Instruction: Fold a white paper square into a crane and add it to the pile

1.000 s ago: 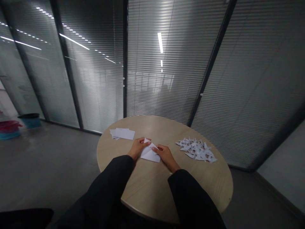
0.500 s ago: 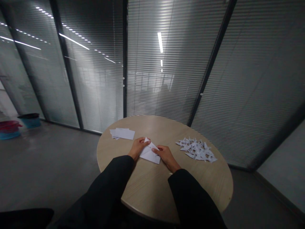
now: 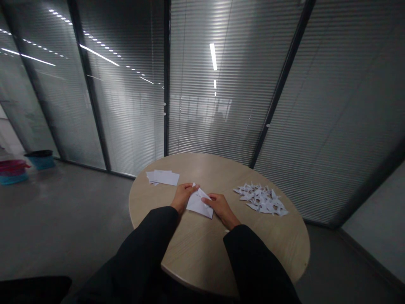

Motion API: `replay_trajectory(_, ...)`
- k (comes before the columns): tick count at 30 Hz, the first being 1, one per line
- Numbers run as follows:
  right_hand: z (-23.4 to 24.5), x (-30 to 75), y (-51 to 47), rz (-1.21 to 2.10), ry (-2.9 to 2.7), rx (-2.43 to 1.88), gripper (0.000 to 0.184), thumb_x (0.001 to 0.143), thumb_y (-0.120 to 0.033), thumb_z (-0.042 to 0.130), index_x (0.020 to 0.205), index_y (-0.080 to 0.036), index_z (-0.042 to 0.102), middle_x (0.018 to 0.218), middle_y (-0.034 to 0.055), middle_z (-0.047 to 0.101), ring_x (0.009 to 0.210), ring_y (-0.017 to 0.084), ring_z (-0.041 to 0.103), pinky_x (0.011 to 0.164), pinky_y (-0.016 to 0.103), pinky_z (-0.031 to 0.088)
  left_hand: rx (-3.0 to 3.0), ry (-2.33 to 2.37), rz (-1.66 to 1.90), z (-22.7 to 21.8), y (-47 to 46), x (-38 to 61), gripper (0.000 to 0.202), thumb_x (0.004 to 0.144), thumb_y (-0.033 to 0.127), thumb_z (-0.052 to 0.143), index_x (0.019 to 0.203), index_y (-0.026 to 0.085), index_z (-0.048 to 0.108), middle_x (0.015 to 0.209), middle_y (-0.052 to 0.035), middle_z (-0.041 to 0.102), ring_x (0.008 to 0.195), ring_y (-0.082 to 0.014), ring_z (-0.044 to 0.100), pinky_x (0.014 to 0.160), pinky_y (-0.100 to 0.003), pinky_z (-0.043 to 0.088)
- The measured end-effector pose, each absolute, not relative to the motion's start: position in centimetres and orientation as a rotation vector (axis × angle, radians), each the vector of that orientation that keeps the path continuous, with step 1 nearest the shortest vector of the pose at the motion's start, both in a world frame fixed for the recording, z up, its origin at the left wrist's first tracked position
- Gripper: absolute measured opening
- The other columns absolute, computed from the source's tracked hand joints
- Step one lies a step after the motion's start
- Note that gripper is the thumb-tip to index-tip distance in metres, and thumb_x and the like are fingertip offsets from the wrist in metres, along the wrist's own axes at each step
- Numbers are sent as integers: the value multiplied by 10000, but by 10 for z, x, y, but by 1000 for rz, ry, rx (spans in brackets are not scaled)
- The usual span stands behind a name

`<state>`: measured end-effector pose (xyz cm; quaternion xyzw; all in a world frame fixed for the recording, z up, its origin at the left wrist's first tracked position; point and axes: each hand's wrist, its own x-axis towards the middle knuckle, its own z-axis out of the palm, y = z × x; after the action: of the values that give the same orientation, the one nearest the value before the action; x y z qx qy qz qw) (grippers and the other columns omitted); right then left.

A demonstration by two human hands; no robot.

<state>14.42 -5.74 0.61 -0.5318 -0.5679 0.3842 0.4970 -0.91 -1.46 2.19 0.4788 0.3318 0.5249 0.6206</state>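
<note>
On the floor at far left, a stack of round plastic basins, red on top and blue below, stands near a blue tub with a black rim. Both sit by the foot of a glass partition with slatted blinds, and their contents are too dark and small to make out.

A folded white paper sheet lies near the middle of a round, pale wood tabletop, held between both hands. The left hand is at its upper left side, with the fingers clenched over the folded point. The right hand is at its right side, with the fingers grasping and pressing down on the slanted edge.

A loose stack of flat white paper rectangles lies beyond the left hand. A heap of small white folded paper cranes lies to the right of the right hand, not touching it.
</note>
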Motion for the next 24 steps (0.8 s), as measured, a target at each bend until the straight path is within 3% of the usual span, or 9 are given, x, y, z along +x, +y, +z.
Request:
replay_trajectory(6, 8, 144, -59, 934, -1371, -1283, 350, 571, -460, 716, 650, -125, 649, 555, -5, 590, 504, 120, 488, 468, 222, 318, 1064, 725, 1205, 25, -19, -10, 354, 512, 386, 806, 670, 104, 663, 564, -28, 621, 453, -109, 521, 454, -226, 368)
replay_trajectory(16, 16, 142, -66, 963, -1314, -1299, 352, 567, -468, 714, 630, -128, 646, 539, -6, 578, 512, 125, 489, 487, 229, 327, 1066, 607, 1192, 28, -17, -12, 418, 556, 385, 782, 850, 97, 704, 798, -115, 704, 674, -172, 621, 640, -268, 457)
replay_trajectory(24, 17, 141, -67, 968, -1323, -1291, 338, 565, -458, 716, 604, -133, 633, 523, -11, 565, 503, 120, 476, 477, 227, 319, 1145, 657, 1236, 29, -19, -13, 369, 576, 416, 759, 738, 87, 713, 623, -64, 651, 523, -122, 541, 507, -227, 385)
